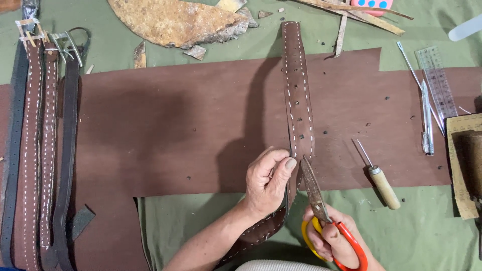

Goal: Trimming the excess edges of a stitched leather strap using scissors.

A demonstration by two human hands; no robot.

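Note:
A brown leather strap (297, 95) with white stitching and punched holes runs from the top of the view down toward me. My left hand (267, 180) pinches this strap between thumb and fingers near its lower part. My right hand (332, 238) grips scissors (316, 193) with orange and yellow handles. Their rusty blades point up and touch the strap's right edge just beside my left thumb. The strap's near end curves under my left wrist.
A large brown leather sheet (175, 130) covers green cloth. Several stitched belts (42, 150) with buckles lie at the left. A wooden-handled awl (380, 180), a metal tool (427, 120), a clear ruler (438, 83) and sandpaper (462, 165) lie at the right. Leather scraps (175, 22) sit at the top.

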